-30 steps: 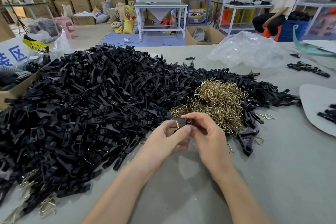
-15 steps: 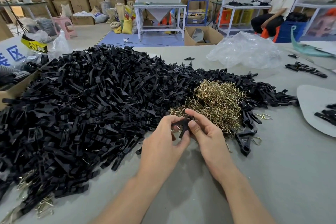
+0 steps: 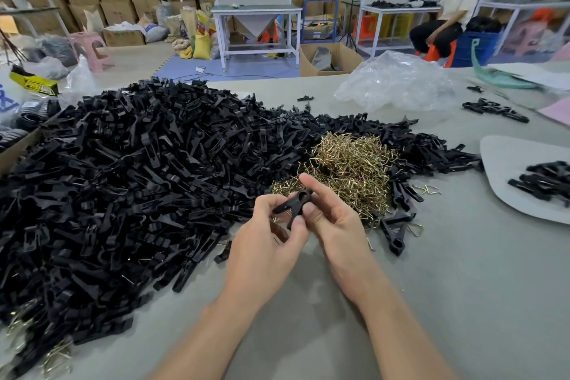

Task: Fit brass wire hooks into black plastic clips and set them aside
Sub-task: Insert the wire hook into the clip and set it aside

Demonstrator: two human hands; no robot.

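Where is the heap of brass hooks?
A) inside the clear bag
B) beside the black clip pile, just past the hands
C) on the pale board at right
B: the brass hooks sit heaped beside the black clip pile, just past the held clip.

The black clip (image 3: 293,205) has tilted in the left hand (image 3: 265,244).

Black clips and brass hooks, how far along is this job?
Early. Done, seemingly: a small batch on the grey board at right. In hand: left hand and right hand pinch one clip. Remaining: the big clip pile and the brass hook heap, both large.
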